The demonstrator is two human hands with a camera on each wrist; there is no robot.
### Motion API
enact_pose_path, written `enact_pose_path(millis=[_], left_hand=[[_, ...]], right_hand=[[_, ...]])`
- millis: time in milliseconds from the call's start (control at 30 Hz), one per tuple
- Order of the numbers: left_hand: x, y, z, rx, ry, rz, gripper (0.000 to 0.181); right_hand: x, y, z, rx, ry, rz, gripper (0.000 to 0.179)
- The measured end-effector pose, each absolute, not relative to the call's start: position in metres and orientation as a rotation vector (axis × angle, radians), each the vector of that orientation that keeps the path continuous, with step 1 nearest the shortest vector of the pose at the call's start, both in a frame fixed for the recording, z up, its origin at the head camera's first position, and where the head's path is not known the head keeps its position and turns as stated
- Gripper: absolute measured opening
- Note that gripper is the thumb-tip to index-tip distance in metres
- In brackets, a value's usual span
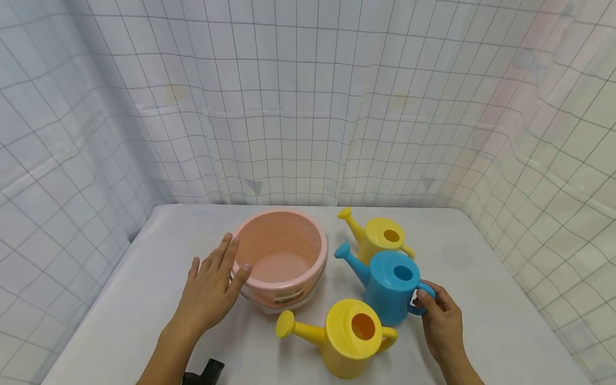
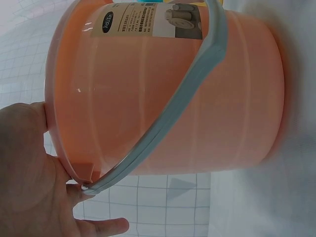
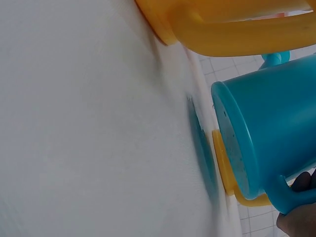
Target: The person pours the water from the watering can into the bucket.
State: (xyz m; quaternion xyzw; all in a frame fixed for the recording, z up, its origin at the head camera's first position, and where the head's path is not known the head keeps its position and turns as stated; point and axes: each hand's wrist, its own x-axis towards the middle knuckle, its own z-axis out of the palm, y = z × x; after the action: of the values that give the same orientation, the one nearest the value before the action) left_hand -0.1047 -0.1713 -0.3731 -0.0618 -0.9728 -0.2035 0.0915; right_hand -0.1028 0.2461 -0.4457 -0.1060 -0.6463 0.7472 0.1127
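My right hand (image 1: 443, 321) pinches the handle of a blue toy watering can (image 1: 390, 289), thumb on top. In the right wrist view the can's base (image 3: 234, 143) is raised off the white surface, with a shadow beneath. My left hand (image 1: 209, 291) has its fingers spread and rests against the left rim of a pink bucket (image 1: 284, 227). A grey handle (image 2: 163, 116) hangs down the bucket's side in the left wrist view. One yellow watering can (image 1: 344, 342) stands in front of the blue one; another yellow watering can (image 1: 372, 240) is behind it. All spouts point left.
A white-covered table (image 1: 486, 299) carries everything. White gridded curtains (image 1: 298, 107) enclose the back and both sides. A small black object (image 1: 212, 370) shows at the bottom edge near my left forearm. The bucket bears a paper label (image 2: 148, 20).
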Motion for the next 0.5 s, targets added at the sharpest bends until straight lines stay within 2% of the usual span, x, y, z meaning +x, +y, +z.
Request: enact_pose_path(millis=[500], left_hand=[[-0.1035,-0.1707,-0.3726,-0.185,-2.889,-0.601,0.067]], right_hand=[[-0.1014,0.2481,-0.453,-0.34,-1.928,2.188,0.033]])
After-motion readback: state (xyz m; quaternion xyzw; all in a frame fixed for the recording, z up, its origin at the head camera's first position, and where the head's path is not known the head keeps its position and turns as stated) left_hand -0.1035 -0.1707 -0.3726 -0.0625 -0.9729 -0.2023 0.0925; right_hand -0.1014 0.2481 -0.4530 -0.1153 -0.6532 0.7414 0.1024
